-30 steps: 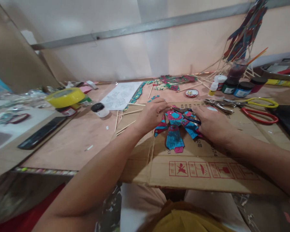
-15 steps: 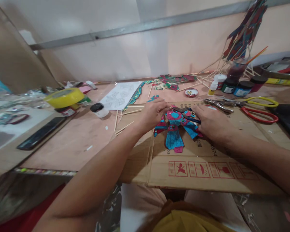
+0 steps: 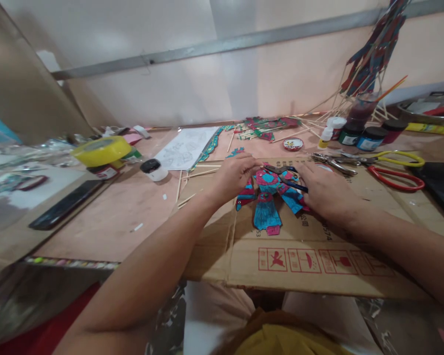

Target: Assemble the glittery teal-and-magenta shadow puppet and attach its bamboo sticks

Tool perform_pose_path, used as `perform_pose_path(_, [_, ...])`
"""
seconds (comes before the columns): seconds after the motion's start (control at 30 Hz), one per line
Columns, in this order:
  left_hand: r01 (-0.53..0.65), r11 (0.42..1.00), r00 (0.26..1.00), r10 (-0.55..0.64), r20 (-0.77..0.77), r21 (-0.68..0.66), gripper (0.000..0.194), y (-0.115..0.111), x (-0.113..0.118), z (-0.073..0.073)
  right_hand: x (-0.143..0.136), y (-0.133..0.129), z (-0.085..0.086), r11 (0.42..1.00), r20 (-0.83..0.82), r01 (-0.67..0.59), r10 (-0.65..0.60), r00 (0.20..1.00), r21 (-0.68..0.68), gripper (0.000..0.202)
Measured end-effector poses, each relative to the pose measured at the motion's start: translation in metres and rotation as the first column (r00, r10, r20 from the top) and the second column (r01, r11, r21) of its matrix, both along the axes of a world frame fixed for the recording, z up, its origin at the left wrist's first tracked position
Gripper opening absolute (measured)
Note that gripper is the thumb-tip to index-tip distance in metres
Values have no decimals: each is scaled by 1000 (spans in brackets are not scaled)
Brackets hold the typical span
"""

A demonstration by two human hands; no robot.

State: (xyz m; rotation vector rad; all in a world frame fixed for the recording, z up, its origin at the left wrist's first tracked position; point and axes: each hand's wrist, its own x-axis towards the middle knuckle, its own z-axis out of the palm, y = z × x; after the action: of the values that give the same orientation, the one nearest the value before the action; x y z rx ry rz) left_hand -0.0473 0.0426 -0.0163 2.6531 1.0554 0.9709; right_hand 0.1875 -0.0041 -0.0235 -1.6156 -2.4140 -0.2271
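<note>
A flat jointed figure [image 3: 267, 213] in blue and pink, like a shadow puppet, lies on the cardboard sheet [image 3: 210, 246]. My left hand [image 3: 237, 173] is closed at the figure's upper left edge, its fingertips pinching near the top. From the other side, my right hand [image 3: 320, 186] grips a pair of pliers [image 3: 277, 169] with dark blue handles. The jaws of the pliers point left, at the top of the figure near my left fingertips. What exactly sits between the jaws is too small to make out.
Behind my right hand lie metal pliers [image 3: 336, 163] and scissors with a red and a yellow handle [image 3: 395, 180]. Paint jars [image 3: 372, 139] and a small lid of beads [image 3: 293, 144] stand farther back. Leftward are a drawing [image 3: 187, 145], a white jar [image 3: 154, 170] and yellow tape [image 3: 101, 150].
Both hands, the pliers and the figure hold nearly the same place. The view has shifted slightly.
</note>
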Motion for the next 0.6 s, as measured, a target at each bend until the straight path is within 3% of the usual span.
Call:
perform_pose_path(0.1, [-28,994,999,30,19,-106,19,0,0,3,5,6,-3,1000,-105,-20,21,994,6,44])
perform_pose_path(0.17, [-41,986,998,48,39,-159,19,-1,1,3,7,10,-4,998,-284,-65,57,957,-20,44])
perform_pose_path(0.33, [5,954,995,26,100,-298,21,-6,6,1,1,12,-2,983,-748,-165,52,662,-78,28])
perform_pose_path(0.47, [102,918,990,-57,127,-383,22,-13,14,-2,-9,8,-1,973,-851,-222,62,522,-66,23])
perform_pose_path(0.6, [141,899,986,-91,139,-415,25,-19,20,-2,-15,5,-1,955,-854,-294,126,504,-33,23])
